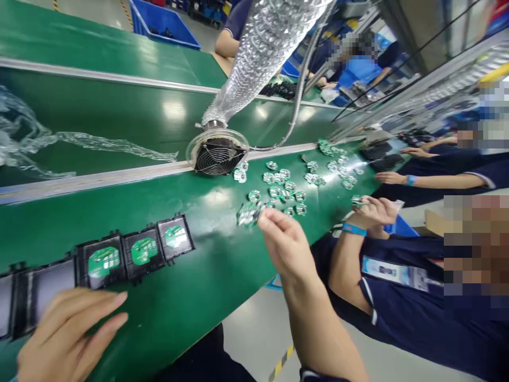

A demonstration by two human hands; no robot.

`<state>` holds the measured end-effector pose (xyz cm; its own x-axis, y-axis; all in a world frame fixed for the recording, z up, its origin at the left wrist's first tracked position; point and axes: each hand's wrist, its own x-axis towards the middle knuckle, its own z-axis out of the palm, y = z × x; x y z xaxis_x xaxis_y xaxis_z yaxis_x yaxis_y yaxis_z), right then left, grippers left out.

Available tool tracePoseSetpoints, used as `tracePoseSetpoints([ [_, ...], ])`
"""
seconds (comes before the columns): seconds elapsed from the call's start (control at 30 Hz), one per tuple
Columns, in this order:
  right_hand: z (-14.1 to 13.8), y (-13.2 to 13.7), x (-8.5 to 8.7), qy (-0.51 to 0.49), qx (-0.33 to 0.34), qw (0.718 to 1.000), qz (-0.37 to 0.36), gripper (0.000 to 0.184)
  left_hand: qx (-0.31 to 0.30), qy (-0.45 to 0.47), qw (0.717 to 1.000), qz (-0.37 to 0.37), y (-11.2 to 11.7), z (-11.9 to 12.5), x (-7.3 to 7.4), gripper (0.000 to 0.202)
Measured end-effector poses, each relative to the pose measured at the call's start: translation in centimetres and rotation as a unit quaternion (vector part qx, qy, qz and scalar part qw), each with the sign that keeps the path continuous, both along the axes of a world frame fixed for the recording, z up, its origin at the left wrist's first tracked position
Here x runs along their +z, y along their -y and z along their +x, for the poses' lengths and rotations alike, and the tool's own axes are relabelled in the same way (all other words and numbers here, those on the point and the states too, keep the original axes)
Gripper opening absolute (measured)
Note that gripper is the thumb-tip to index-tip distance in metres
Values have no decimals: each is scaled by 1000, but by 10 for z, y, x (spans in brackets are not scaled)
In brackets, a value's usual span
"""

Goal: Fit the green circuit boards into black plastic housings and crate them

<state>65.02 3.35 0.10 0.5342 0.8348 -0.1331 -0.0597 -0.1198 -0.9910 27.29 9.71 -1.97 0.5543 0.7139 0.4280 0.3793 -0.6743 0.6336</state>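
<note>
While the right hand [288, 241] pinches a circuit board [248, 214] above the green bench [178, 297], the left hand [73, 334], thumb and fingers slightly parted, is by the black trays [159, 255]; three hold green boards [104, 261]; loose boards [274, 192] lie beyond the right hand.

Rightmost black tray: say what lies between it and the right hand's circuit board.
The head view shows green tabletop between the tray and the circuit board in the right hand.

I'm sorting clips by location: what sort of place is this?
Probably a factory's electronics assembly line: small circuit boards lie spread on a long green work surface, a silvery duct hangs over it, and people in dark shirts work alongside.
</note>
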Motion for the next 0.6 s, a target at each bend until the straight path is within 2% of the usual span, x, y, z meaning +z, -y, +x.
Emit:
tracePoseSetpoints([
  [0.1, -72, 8, 3, -163, 122, 979, -10, 31, -23, -14, 999, -18, -5, 28, 18, 33],
  [0.23, -136, 4, -1, -337, 210, 917, -27, 29, -6, 43, 996, -72, -3, 42, 24, 30],
  [0.43, -200, -3, -9, -468, 247, 847, -49, 31, 71, 166, 981, -76, 8, 20, 28, 7],
  [0.53, -229, -1, -15, -524, 265, 806, -69, 33, 127, 205, 962, -125, 16, 4, 26, 13],
  [0.6, -246, 1, -17, -552, 280, 781, -86, 35, 141, 220, 954, -145, 21, -6, 24, 16],
])
